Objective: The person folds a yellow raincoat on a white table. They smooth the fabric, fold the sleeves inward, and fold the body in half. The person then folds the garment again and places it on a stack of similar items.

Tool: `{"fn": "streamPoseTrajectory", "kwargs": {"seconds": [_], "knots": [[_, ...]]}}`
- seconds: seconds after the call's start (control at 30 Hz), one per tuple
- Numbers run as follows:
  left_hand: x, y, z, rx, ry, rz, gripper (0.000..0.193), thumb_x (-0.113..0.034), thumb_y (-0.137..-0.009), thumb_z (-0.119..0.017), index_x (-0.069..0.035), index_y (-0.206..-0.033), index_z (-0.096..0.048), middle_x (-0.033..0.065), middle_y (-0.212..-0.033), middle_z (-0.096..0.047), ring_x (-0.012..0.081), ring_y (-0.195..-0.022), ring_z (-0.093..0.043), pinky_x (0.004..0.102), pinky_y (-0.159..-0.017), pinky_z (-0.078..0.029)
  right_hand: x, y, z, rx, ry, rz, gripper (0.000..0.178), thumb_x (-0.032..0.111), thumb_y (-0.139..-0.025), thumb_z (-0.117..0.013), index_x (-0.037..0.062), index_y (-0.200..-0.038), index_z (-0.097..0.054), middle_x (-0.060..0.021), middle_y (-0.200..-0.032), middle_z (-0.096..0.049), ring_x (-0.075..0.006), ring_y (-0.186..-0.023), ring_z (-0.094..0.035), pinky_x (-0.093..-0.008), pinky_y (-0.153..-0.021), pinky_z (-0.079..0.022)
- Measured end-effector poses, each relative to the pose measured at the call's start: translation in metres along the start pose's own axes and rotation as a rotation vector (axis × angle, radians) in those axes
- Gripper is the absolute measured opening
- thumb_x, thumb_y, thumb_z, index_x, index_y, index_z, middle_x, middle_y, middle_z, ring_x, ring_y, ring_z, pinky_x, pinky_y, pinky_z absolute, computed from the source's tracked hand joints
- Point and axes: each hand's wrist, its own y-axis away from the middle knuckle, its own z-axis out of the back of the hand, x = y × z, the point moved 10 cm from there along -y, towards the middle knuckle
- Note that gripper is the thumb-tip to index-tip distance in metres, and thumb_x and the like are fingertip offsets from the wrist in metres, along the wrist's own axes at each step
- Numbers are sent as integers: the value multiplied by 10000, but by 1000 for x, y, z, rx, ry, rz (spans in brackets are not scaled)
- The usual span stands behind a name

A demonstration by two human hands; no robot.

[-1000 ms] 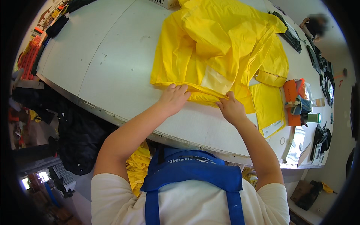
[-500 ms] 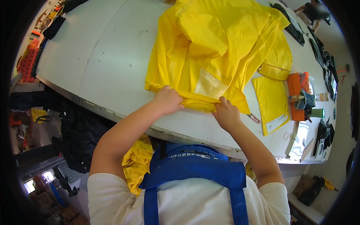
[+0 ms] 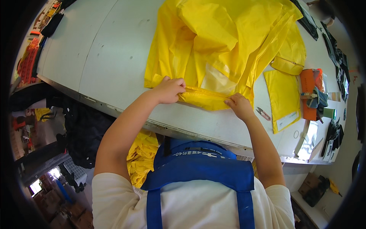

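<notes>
A yellow garment of thin, smooth cloth, like a raincoat [image 3: 217,34], lies rumpled across the table with its lower edge toward me. My left hand [image 3: 169,91] is closed on that edge, left of its middle. At the right part of the same edge, my right hand [image 3: 241,106] pinches the cloth between thumb and fingers. Between both hands the hem [image 3: 204,101] is folded over and stretched in a band. Just above it shows a pale, whitish patch [image 3: 219,79]. Small thread snips [image 3: 263,113] lie on the table, right of my right hand.
Right of the garment are a yellow zipped piece [image 3: 288,65], a flat yellow packet [image 3: 283,97] and an orange box [image 3: 308,86] of supplies. Yellow cloth [image 3: 142,156] is heaped below the table edge; black cloth [image 3: 82,139] hangs left. Another person [image 3: 322,9] is at the far right.
My hands are slightly farther apart along the hem, the right one shifted rightward. The folded band between them is straighter and flatter. The whole view has shifted a little.
</notes>
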Motion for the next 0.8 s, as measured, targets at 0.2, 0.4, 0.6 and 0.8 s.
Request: {"fn": "streamPoseTrajectory", "kwargs": {"seconds": [0.2, 0.4, 0.6, 0.8], "knots": [[-24, -23, 26, -13, -210, 104, 295, -55, -754, -533, -63, -1029, -640, 78, -1047, -567, 219, -1010, -537, 389, -894, -361, 5, -1, 0, -46, 86, 38, 312, 356, -879, -544, 65, -881, -654, -101, -926, -600, -287, -913, -571, -426, -783, -443], [-113, -64, -28, -433, 228, -12, 350, -109, -814, -546, -47, -1158, -575, 161, -1044, -578, 319, -964, -547, 418, -815, -450, 11, 0, 4, -105, -28, 88, 209, 256, -813, -635, 49, -842, -639, -125, -918, -589, -307, -909, -567, -407, -781, -464], [-126, -69, -38, -435, 100, 62, 272, -121, -803, -577, -56, -1065, -607, 144, -951, -629, 322, -889, -585, 437, -751, -455, -14, 30, 20, -268, -246, 133, 187, 49, -705, -658, -2, -878, -608, -169, -957, -566, -333, -965, -559, -386, -863, -459], [-115, -74, -33, -469, 355, 225, 148, -113, -768, -623, -45, -898, -630, 129, -860, -649, 305, -798, -618, 417, -701, -468, -22, 28, 12, 4, -517, -87, 227, 22, -744, -613, -21, -964, -583, -165, -966, -619, -291, -939, -602, -341, -833, -474]]}}
